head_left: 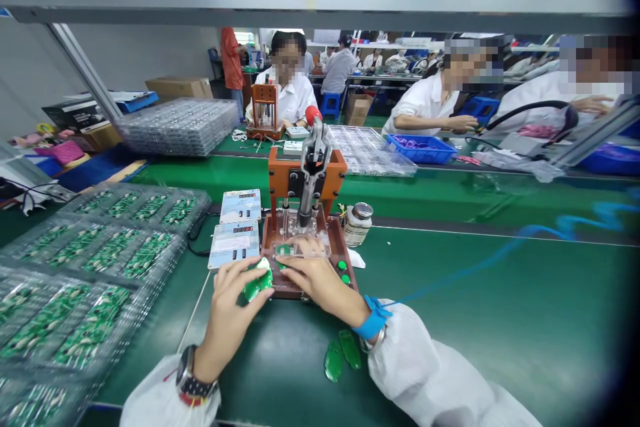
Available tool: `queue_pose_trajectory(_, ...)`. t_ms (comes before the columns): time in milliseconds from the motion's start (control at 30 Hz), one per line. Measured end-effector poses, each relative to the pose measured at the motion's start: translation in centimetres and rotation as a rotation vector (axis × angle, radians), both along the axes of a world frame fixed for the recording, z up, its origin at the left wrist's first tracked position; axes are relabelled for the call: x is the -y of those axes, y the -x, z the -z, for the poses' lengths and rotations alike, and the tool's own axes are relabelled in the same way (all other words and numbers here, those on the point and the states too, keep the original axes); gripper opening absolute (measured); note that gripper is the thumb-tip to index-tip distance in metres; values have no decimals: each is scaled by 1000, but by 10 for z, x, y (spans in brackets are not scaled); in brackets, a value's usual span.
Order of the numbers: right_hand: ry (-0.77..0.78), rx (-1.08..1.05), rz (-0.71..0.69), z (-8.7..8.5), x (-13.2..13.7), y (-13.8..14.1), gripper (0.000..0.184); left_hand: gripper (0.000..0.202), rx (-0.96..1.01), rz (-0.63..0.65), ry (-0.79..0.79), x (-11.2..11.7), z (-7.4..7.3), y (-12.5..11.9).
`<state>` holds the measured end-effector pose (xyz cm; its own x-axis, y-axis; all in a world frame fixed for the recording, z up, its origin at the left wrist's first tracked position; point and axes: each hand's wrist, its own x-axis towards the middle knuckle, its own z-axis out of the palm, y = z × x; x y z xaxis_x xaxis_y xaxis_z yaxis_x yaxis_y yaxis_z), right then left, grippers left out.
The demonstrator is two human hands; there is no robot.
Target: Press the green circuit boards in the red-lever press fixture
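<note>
Green circuit boards [254, 288] are pinched between the thumb and fingers of my left hand [231, 297], just in front of the hand press. A white round part shows at their upper end. My right hand [317, 271] reaches into the orange-and-brown hand press [307, 180], its fingers at a green circuit board [284, 250] in the clear fixture. The fingertips partly cover that board. Above them stands the press's lever with a red knob [313, 115]. Two more green boards [333, 360] lie on the green bench [450, 320], near my right forearm.
Stacked clear trays [165, 267] of green boards fill the left side. Two display boxes [234, 243] sit left of the press, and a jar [358, 223] stands right of it. A blue cord [460, 267] runs from my right wristband. Co-workers sit across the bench beside a blue bin [420, 149].
</note>
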<state>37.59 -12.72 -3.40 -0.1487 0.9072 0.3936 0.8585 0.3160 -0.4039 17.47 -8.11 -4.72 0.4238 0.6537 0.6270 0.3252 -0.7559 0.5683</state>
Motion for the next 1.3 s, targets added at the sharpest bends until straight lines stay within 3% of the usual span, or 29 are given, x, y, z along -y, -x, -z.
queue_pose_trajectory(100,-105,-4,5,1,18,0,26,14,-24,16,29,-9,-2,-16)
queue_pose_trajectory(200,-118,-41,-27,-7,52,-9,26,15,-113,123,68,-14,-3,-37)
queue_pose_trajectory(300,-178,-47,32,-19,82,-45,28,20,-214,234,61,-16,-4,-56)
queue_pose_trajectory(367,-208,-6,228,-24,86,-85,26,22,-294,272,43,-17,-7,-65)
queue_pose_trajectory(433,-168,27,482,-24,76,-134,22,22,-368,277,24,-18,-11,-72)
queue_pose_trajectory(500,-135,21,648,-19,57,-183,23,23,-423,269,7,-19,-15,-77)
queue_pose_trajectory(600,-103,-3,791,-12,23,-240,23,28,-479,263,-6,-19,-18,-85)
queue_pose_trajectory(700,-114,-39,862,-13,-2,-263,24,34,-502,257,-6,-19,-18,-90)
queue_pose_trajectory(833,-249,-89,830,-21,-11,-239,21,39,-490,257,-27,-22,-16,-87)
queue_pose_trajectory(1000,-379,-150,570,-10,16,-138,25,43,-430,285,-30,-33,-12,-71)
queue_pose_trajectory(1133,-256,-148,257,9,34,-67,19,42,-407,273,-6,-42,-8,-59)
queue_pose_trajectory(1300,-96,-143,90,14,27,-48,23,33,-423,241,-26,-44,-8,-50)
